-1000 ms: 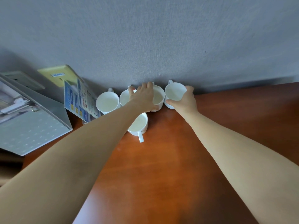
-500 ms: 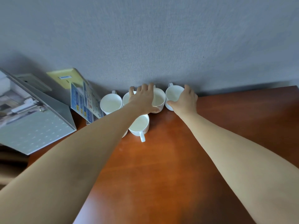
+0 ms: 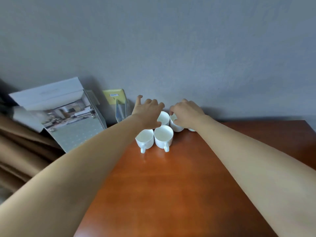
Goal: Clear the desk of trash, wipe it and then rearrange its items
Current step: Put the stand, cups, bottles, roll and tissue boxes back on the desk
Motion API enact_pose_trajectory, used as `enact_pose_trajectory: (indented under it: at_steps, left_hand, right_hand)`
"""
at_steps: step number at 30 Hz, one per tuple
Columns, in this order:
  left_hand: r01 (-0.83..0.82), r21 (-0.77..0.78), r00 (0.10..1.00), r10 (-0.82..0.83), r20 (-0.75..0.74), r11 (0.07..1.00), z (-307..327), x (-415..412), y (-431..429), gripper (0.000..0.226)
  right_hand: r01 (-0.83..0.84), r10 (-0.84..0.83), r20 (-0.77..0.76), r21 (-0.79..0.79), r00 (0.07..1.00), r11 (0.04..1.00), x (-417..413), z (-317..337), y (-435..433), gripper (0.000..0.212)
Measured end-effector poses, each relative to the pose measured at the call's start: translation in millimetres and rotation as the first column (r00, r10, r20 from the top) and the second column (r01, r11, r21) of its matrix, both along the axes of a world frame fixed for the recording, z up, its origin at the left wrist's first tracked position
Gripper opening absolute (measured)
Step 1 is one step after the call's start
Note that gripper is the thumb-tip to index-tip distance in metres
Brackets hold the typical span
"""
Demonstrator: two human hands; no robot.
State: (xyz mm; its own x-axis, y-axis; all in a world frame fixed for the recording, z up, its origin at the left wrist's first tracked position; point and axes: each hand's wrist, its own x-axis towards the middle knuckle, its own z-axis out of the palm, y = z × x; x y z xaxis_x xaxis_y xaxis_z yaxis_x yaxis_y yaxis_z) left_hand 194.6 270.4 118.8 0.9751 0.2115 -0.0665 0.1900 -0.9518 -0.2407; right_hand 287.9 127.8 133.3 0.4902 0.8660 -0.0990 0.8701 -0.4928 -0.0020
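Head view: the step in hand looks like the rearranging, gathering cups into a tight cluster at the back of the glossy reddish-brown wooden desk, just short of the grey wall. The front-left white ceramic cup and the front-right white ceramic cup stand side by side, touching or nearly so, handles toward the camera. Behind them are the back-left white ceramic cup and the back-right white ceramic cup. A sliver of a further white cup peeks from under the right wrist.

To do this well, slide each cup gently instead of lifting it, since glazed ceramic glides easily on a polished top and a hard nudge would knock its neighbours. Turning the back handles to match the front pair would tidy the group. Mind the clear acrylic leaflet holder close to the left.

Both arms reach far forward, forearms converging on the cups. The left hand lies palm down over the back-left cup, fingers straight and spread, gripping nothing; whether it touches the cup is unclear. The right hand arches over the back-right cup, fingers curled over its rim, gripping it from above.
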Motion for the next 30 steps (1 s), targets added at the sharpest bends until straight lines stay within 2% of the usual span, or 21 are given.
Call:
enact_pose_trajectory:
  at_steps: [5,9,15,21,30]
  left_hand:
    - [-0.092,0.055,0.995,0.09,0.041,0.994,40.2,-76.4,9.1,0.062]
    - [-0.19,0.054,0.979,0.185,0.082,0.98,66.8,-155.0,23.7,0.061]
    - [-0.388,0.076,0.919,0.379,0.108,0.919,91.8,-293.4,41.4,0.068]
    - [-0.592,0.043,0.8,0.579,0.156,0.805,110.6,-437.9,46.5,0.058]
    - [-0.843,0.04,0.533,0.823,0.197,0.536,130.1,-669.3,28.7,0.067]
  right_hand:
    - [-0.09,0.09,0.007,-0.039,0.996,0.995,-60.1,48.7,21.7,0.031]
    - [-0.144,0.143,-0.025,-0.006,0.989,0.99,-125.2,74.1,42.8,0.032]
    - [-0.304,0.304,-0.027,0.017,0.952,0.953,-235.4,89.5,84.8,0.048]
    - [-0.502,0.505,-0.024,0.068,0.863,0.862,-357.1,101.0,125.1,0.053]
    - [-0.778,0.783,-0.042,0.086,0.621,0.622,-574.8,107.7,166.7,0.052]
